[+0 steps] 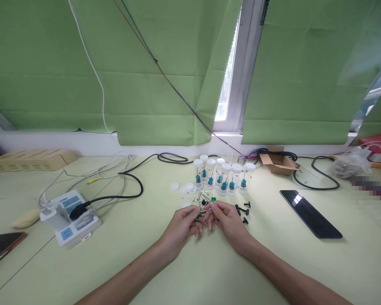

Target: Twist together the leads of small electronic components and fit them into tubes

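My left hand (pixel 181 223) and my right hand (pixel 227 220) meet over the middle of the table, thumbs and forefingers pinched. Between their fingertips is a thin metal rod (pixel 205 210). A small green part (pixel 198 217) shows at my left fingers; whether it is joined to the rod I cannot tell. Just beyond the fingertips is another green piece (pixel 213 199), beside a loose pile of thin metal rods (pixel 203 195). Small black plastic parts (pixel 243 210) lie right of my right hand. Behind stand several clear tubes (pixel 224 180) with white caps and blue pieces inside.
White round caps (pixel 188 188) lie left of the tubes. A power strip (pixel 70 216) with plugs and cables is at the left, a black phone (pixel 309 214) at the right. An open cardboard box (pixel 280 164) and black cables (pixel 317 186) sit at the back right.
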{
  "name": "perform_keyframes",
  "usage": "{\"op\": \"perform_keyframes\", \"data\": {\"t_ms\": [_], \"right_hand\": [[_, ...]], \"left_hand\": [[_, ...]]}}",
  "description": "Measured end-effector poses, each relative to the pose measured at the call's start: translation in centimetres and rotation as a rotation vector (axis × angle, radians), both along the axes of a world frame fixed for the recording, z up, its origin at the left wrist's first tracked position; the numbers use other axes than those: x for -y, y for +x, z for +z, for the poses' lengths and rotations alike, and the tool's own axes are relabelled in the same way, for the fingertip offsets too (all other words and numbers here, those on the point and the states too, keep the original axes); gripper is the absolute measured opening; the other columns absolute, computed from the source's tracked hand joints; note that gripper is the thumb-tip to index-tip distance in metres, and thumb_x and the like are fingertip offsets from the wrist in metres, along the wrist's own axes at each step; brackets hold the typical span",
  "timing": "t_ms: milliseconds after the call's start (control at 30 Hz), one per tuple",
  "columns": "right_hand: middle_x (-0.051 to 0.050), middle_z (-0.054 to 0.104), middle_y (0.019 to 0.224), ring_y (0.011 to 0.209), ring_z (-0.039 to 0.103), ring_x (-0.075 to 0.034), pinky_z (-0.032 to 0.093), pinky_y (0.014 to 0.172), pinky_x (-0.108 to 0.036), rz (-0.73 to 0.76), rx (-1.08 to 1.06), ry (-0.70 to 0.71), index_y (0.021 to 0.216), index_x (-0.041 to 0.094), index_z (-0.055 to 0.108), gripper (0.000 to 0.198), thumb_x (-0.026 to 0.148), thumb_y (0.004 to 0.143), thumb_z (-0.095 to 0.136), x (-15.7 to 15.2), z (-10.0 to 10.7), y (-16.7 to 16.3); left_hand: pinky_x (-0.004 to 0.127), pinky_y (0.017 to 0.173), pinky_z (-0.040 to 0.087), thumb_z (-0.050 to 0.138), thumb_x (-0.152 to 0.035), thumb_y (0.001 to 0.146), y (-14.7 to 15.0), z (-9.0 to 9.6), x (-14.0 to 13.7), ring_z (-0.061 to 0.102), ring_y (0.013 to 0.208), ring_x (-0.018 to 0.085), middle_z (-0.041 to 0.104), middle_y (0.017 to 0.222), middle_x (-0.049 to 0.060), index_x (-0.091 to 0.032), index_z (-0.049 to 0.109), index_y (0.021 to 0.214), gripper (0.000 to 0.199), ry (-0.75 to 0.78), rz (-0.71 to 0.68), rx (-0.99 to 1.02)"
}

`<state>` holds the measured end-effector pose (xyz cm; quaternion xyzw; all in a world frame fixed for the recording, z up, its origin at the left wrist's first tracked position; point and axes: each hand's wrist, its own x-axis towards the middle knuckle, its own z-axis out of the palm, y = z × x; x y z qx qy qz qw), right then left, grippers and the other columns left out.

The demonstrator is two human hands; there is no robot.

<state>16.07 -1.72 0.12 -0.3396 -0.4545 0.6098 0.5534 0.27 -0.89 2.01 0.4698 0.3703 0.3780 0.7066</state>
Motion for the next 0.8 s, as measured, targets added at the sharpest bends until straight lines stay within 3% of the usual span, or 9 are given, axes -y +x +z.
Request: {"op": "perform_keyframes", "data": {"t_ms": [800], "right_hand": [[-0.004,0.066,0.070,0.057,0.056,-0.013,0.044,0.057,-0.028,0.001,0.066,0.060,0.087,0.015,0.072,0.039,0.053,0.083,0.064,0.13,0.15,0.03]], "left_hand": [[0.020,0.049,0.040,0.066,-0.042,0.083,-0.10,-0.20,-0.12,0.054,0.055,0.010,0.065,0.074,0.007,-0.013,0.065,0.078,0.030,0.008,-0.007,0.002]]}}
